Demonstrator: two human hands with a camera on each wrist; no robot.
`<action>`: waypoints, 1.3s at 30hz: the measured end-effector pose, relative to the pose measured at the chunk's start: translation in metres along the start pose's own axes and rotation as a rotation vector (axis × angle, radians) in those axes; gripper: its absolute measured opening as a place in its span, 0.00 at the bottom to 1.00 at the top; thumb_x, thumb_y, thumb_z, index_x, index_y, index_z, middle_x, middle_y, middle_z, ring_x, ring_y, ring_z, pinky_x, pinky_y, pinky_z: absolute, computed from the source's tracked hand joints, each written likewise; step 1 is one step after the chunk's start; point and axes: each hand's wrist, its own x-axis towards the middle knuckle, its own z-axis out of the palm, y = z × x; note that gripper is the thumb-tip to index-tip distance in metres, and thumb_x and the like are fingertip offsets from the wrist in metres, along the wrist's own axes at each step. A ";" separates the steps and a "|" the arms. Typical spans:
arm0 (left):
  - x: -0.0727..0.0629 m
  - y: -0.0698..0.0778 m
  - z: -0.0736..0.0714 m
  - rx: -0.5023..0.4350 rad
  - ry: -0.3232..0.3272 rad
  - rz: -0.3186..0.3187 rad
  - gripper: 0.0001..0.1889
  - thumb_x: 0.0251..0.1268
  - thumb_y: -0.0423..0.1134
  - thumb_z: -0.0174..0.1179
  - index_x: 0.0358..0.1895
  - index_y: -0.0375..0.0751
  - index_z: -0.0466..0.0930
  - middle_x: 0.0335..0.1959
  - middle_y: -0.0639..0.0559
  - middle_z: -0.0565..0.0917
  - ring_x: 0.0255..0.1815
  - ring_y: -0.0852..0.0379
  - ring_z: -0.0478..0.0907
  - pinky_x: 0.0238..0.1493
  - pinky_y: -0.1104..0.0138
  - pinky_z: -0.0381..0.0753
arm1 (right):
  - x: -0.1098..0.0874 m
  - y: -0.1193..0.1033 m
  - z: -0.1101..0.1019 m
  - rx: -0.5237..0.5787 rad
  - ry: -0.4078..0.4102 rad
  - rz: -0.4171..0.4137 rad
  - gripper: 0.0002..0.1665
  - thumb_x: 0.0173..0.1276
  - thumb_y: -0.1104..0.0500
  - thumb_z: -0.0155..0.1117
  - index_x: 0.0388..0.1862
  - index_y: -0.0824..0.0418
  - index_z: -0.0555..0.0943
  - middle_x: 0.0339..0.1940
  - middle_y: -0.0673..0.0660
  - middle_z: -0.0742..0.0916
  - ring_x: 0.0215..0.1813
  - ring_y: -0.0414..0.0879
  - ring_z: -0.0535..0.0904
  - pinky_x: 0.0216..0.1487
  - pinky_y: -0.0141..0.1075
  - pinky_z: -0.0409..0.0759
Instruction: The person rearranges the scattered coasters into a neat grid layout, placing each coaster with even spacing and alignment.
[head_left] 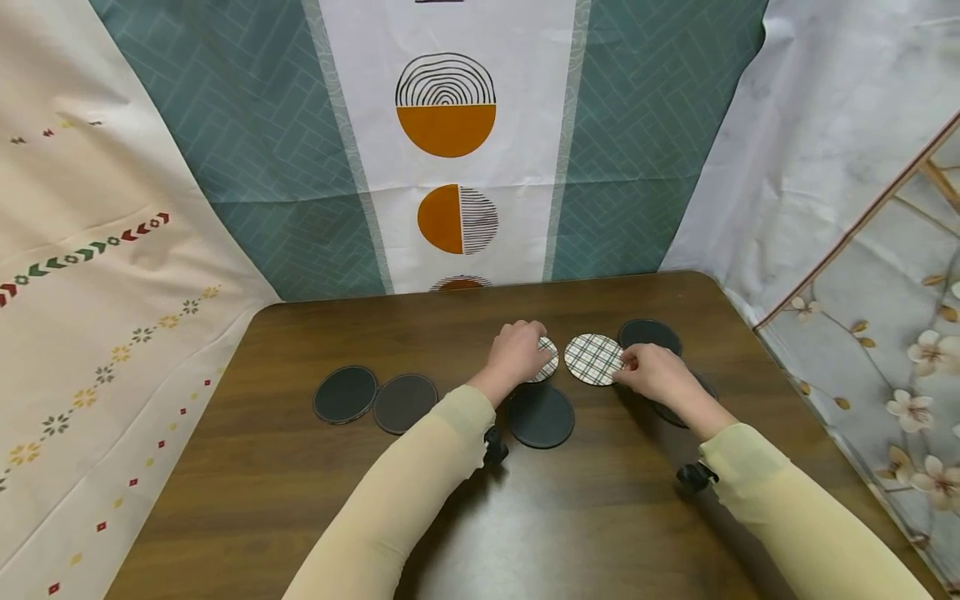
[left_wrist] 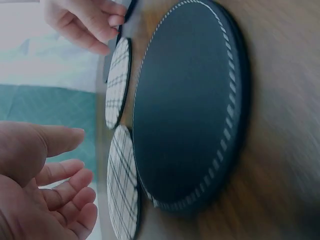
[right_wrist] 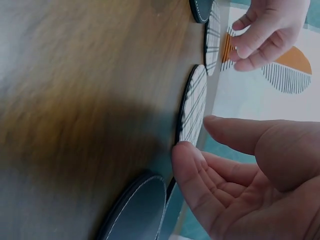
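Your left hand point(head_left: 516, 353), empty and loosely spread, hovers by the left plaid coaster point(head_left: 550, 362); your right hand point(head_left: 657, 375), thumb parted, touches the right plaid coaster point(head_left: 592, 360) on the surface point(head_left: 255, 483): pushing leftward could knock them together.

The head camera looks forward and down from above; both low, sideways wrist close-ups share plaid discs point(left_wrist: 123, 182).

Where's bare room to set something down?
Brown wooden table: bare in front of and behind the left pair of dark round coasters, and up front between the pale yellow sleeves. Crowded right of centre: left hand, right hand, two white plaid round coasters, three other dark coasters.
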 end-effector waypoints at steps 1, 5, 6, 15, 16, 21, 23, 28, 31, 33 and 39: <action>0.002 0.003 0.001 0.006 -0.002 0.007 0.22 0.83 0.48 0.66 0.72 0.43 0.83 0.68 0.44 0.84 0.70 0.40 0.77 0.69 0.48 0.78 | -0.001 0.002 0.000 0.006 -0.007 0.001 0.26 0.79 0.55 0.72 0.62 0.76 0.84 0.46 0.66 0.90 0.42 0.56 0.88 0.57 0.61 0.82; 0.007 0.015 0.004 0.019 -0.013 0.032 0.22 0.84 0.48 0.65 0.73 0.45 0.83 0.69 0.45 0.83 0.70 0.40 0.76 0.70 0.47 0.76 | -0.003 0.007 -0.001 0.027 -0.020 0.003 0.21 0.80 0.54 0.71 0.56 0.72 0.86 0.34 0.56 0.89 0.33 0.46 0.85 0.49 0.55 0.84; 0.008 0.017 0.005 0.021 -0.016 0.039 0.23 0.84 0.49 0.65 0.73 0.45 0.83 0.69 0.45 0.83 0.70 0.40 0.76 0.70 0.47 0.76 | -0.003 0.008 -0.001 0.030 -0.019 0.002 0.20 0.80 0.54 0.71 0.55 0.72 0.87 0.32 0.55 0.89 0.32 0.45 0.85 0.47 0.54 0.84; 0.019 0.036 0.014 0.073 -0.035 0.057 0.23 0.83 0.49 0.66 0.73 0.45 0.83 0.68 0.46 0.83 0.69 0.41 0.76 0.68 0.49 0.77 | -0.003 0.014 -0.001 0.027 -0.026 0.022 0.25 0.80 0.53 0.71 0.60 0.76 0.86 0.29 0.53 0.90 0.31 0.45 0.88 0.49 0.55 0.85; 0.019 0.037 0.014 0.085 -0.037 0.057 0.23 0.83 0.49 0.66 0.73 0.46 0.83 0.69 0.46 0.83 0.68 0.41 0.76 0.67 0.50 0.77 | -0.003 0.014 -0.001 0.028 -0.028 0.026 0.26 0.80 0.53 0.71 0.61 0.76 0.86 0.29 0.54 0.91 0.31 0.45 0.88 0.50 0.55 0.85; 0.023 0.044 0.017 0.131 -0.042 0.045 0.19 0.81 0.51 0.67 0.65 0.46 0.87 0.65 0.46 0.84 0.65 0.43 0.76 0.66 0.52 0.77 | -0.003 0.014 -0.003 0.044 -0.052 0.056 0.27 0.80 0.54 0.72 0.62 0.77 0.85 0.33 0.57 0.92 0.33 0.48 0.90 0.52 0.56 0.86; 0.023 0.045 0.018 0.149 -0.037 0.034 0.17 0.80 0.52 0.68 0.60 0.46 0.88 0.63 0.46 0.84 0.64 0.43 0.76 0.65 0.52 0.77 | -0.002 0.014 -0.004 0.045 -0.060 0.063 0.28 0.80 0.54 0.72 0.62 0.79 0.84 0.34 0.58 0.93 0.34 0.49 0.91 0.54 0.58 0.86; 0.026 0.049 0.024 0.216 -0.064 0.011 0.22 0.77 0.60 0.69 0.60 0.48 0.88 0.63 0.46 0.83 0.64 0.44 0.75 0.67 0.52 0.76 | 0.000 0.016 -0.004 0.048 -0.066 0.084 0.29 0.79 0.54 0.73 0.62 0.80 0.83 0.33 0.58 0.93 0.34 0.49 0.92 0.57 0.59 0.85; 0.028 0.051 0.028 0.252 -0.079 0.001 0.25 0.75 0.63 0.70 0.60 0.50 0.88 0.64 0.46 0.82 0.65 0.45 0.75 0.67 0.52 0.75 | 0.002 0.017 -0.004 0.061 -0.065 0.095 0.29 0.79 0.54 0.73 0.61 0.80 0.83 0.32 0.57 0.93 0.34 0.48 0.92 0.58 0.58 0.85; 0.029 0.051 0.030 0.258 -0.080 -0.008 0.24 0.74 0.64 0.70 0.58 0.50 0.89 0.62 0.46 0.82 0.64 0.45 0.74 0.66 0.53 0.74 | 0.002 0.017 -0.004 0.071 -0.064 0.094 0.29 0.78 0.54 0.74 0.60 0.80 0.84 0.32 0.57 0.93 0.33 0.48 0.92 0.57 0.57 0.85; 0.030 0.053 0.029 0.242 -0.080 -0.019 0.20 0.72 0.64 0.72 0.46 0.51 0.88 0.57 0.47 0.82 0.59 0.47 0.73 0.61 0.54 0.73 | 0.005 0.018 -0.005 0.112 -0.069 0.083 0.27 0.78 0.55 0.73 0.58 0.80 0.85 0.31 0.57 0.92 0.32 0.48 0.92 0.53 0.53 0.88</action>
